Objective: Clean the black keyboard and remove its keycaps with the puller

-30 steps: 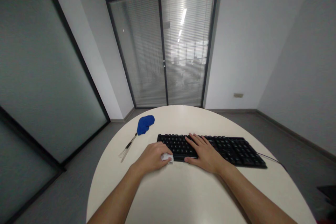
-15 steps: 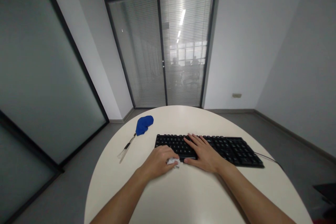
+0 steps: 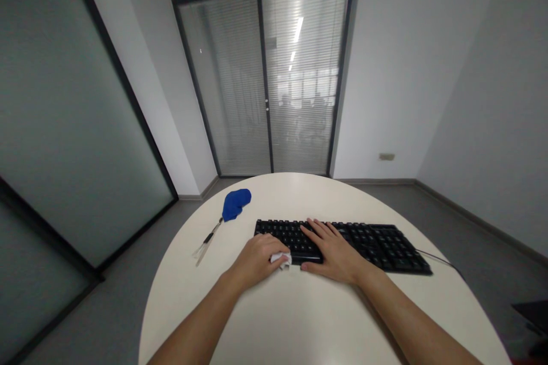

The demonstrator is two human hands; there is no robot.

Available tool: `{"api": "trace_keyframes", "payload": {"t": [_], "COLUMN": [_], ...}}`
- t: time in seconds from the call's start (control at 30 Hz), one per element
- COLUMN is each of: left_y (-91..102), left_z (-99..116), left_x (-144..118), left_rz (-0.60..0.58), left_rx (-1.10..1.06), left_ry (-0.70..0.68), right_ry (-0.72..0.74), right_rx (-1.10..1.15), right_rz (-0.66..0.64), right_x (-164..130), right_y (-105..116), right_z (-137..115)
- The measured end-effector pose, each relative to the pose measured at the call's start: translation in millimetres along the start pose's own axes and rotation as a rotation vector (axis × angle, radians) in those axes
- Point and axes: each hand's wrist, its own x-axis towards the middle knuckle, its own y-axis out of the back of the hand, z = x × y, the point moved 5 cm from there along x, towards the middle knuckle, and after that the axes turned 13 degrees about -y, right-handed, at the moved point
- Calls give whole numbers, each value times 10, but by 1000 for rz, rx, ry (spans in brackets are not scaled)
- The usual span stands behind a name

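The fingers point(image 3: 274, 251) of the left hand point(image 3: 257, 259) are curled and pressed together around a small white wad point(image 3: 281, 259), apparently a crumpled tissue or cloth, of which only the right end shows beyond the fingertips. The wad is held against the front edge of the black keyboard point(image 3: 377, 242), near its left end, and rests on or just above the surface point(image 3: 299, 319); which of the two cannot be told. The fingers point(image 3: 317, 231) of the right hand point(image 3: 336, 254) are laid flat and slightly spread over the keys of the keyboard's left half, with the thumb lying along the front edge, just beside the wad. The keyboard is set across the middle of the round pale surface, its long side running left to right, and a thin cable point(image 3: 440, 260) is seen leaving its right end. Both bare forearms are stretched forward over the near part of the surface. Well apart from the hands, to the far left, a brush with a blue head point(image 3: 235, 203) is laid, its clear handle pointing toward the near left edge. Beyond the surface, a glass door with closed blinds point(image 3: 268, 85) is seen between pale walls.
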Motion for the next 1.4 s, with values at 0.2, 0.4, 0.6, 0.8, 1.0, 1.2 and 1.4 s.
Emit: {"api": "trace_keyframes", "payload": {"t": [0.2,0.4,0.6,0.8,1.0,1.2,1.4], "left_y": [45,74,57,85,51,20,19], "left_z": [-6,-8,-36,-22,-21,-13,8], "left_x": [-10,-5,-15,-8,-15,-15,-11], "left_rz": [17,37,7,91,77,94,94], "left_rx": [17,19,35,8,-33,-56,-67], "left_ry": [22,13,62,107,71,35,37], "right_ry": [4,3,4,9,2,11,5], "right_rx": [17,13,5,-12,12,9,-16], "right_rz": [-1,1,-5,-3,4,-2,-8], "right_x": [-2,-9,-18,-11,-6,-16,-12], "right_y": [-4,7,46,30,15,29,34], "right_z": [-1,-19,-41,-32,-20,-40,-43]}}
